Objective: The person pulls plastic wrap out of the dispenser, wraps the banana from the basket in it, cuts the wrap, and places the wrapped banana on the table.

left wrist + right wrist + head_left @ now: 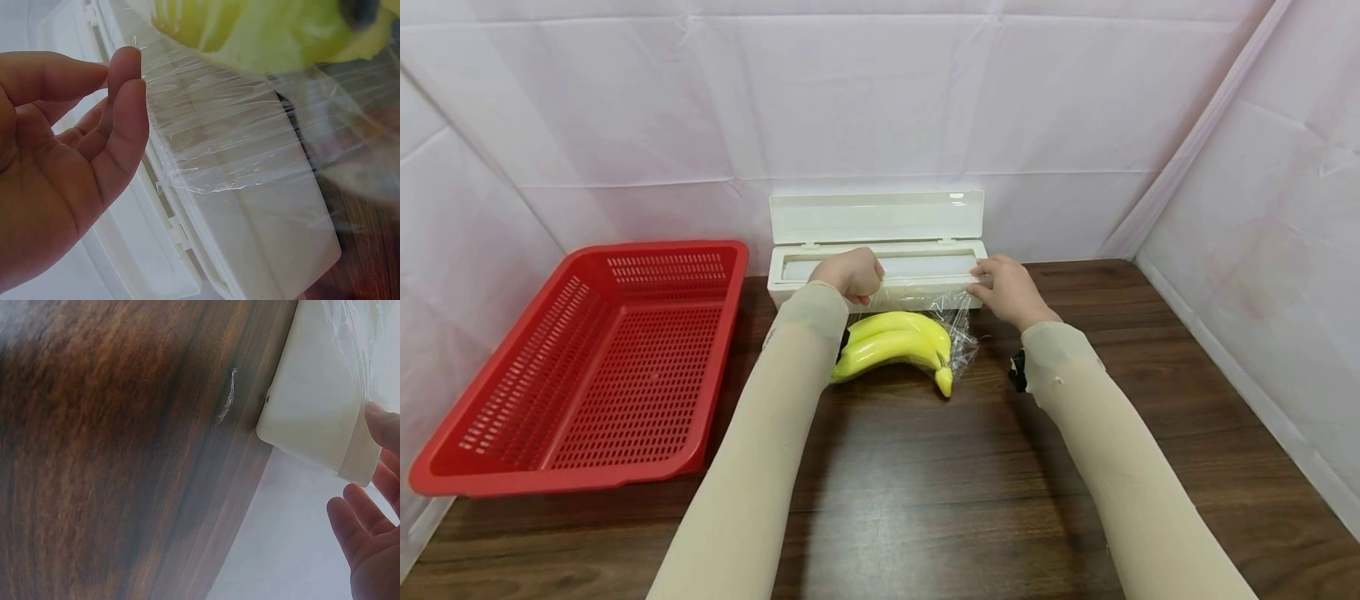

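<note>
A white plastic-wrap dispenser box [781, 287] stands at the back of the table, its hinged lid [880, 218] raised. Clear plastic wrap [212, 144] comes over its front edge and reaches down around yellow bananas [887, 346]. My left hand [850, 273] is at the middle of the front rim. Its thumb and index finger press together where the wrap meets the fingertips; what lies between them is mostly hidden. At the box's right end, my right hand [1009, 292] grips the corner, thumb [375, 415] on the front edge and the other fingers curved behind.
A red slotted basket [700, 400] sits to the left on the dark wooden table [910, 500]. White cloth walls [880, 100] enclose the back and sides. A small shred of clear film [228, 397] lies on the table beside the box.
</note>
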A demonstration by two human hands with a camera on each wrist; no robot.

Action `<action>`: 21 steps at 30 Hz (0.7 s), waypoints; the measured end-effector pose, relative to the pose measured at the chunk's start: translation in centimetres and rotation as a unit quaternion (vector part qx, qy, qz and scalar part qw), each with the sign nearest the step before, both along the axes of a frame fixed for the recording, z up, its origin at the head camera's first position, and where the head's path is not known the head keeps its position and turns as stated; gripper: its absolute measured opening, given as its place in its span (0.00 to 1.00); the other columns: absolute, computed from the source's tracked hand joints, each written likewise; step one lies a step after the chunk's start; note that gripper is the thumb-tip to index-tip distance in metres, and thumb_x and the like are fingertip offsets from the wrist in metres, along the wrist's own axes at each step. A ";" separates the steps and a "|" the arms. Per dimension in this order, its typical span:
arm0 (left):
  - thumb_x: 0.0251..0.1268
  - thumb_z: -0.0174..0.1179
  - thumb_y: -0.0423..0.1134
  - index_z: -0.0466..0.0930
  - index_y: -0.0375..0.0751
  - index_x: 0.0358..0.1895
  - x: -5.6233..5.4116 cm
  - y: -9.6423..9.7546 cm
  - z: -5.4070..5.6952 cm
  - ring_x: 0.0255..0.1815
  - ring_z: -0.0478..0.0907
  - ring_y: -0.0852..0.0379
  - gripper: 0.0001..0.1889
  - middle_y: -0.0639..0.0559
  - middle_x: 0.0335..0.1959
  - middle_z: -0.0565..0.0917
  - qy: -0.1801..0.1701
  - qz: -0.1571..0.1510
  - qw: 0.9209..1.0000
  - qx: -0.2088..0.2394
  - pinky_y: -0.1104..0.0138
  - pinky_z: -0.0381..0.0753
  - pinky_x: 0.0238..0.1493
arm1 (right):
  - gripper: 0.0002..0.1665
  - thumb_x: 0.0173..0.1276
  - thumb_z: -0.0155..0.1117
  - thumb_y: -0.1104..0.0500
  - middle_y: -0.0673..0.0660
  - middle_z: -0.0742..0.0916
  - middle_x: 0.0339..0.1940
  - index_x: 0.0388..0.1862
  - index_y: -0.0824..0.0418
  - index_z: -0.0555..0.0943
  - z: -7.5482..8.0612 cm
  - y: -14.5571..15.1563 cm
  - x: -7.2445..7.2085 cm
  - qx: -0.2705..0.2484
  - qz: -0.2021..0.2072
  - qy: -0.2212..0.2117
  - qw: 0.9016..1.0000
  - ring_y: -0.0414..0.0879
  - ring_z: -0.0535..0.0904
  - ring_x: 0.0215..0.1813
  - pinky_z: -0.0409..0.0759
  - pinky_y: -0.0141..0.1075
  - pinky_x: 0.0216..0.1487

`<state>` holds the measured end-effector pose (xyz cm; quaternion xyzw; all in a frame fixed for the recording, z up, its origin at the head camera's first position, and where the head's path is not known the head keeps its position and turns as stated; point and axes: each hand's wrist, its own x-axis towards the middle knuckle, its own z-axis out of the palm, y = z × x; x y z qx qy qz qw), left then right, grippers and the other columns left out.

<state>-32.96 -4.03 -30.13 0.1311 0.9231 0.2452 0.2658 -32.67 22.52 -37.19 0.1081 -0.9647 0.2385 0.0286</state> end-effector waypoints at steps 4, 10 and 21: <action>0.68 0.37 0.29 0.62 0.43 0.70 0.1 0.1 0.0 0.29 0.73 0.57 0.27 0.50 0.71 0.65 -0.008 0.004 1.000 0.006 0.70 0.75 0.33 | 0.22 0.68 0.60 0.56 0.65 0.70 0.66 0.57 0.66 0.76 0.0 0.0 0.0 -0.001 0.000 0.001 1.000 0.62 0.66 0.66 0.64 0.54 0.66; 0.68 0.37 0.29 0.61 0.44 0.71 0.2 0.3 0.1 0.27 0.72 0.57 0.27 0.49 0.72 0.64 -0.010 0.004 1.000 0.004 0.72 0.73 0.29 | 0.22 0.67 0.61 0.56 0.65 0.71 0.66 0.56 0.66 0.76 0.0 0.0 0.1 -0.004 -0.001 0.001 1.000 0.62 0.68 0.64 0.66 0.54 0.65; 0.66 0.34 0.27 0.58 0.47 0.21 0.2 0.5 0.2 0.13 0.56 0.61 0.15 0.52 0.25 0.73 0.013 0.000 1.000 -0.002 0.73 0.57 0.16 | 0.22 0.68 0.60 0.56 0.65 0.71 0.66 0.57 0.66 0.76 0.0 -0.2 0.2 -0.003 -0.002 -0.003 1.000 0.62 0.69 0.63 0.69 0.53 0.63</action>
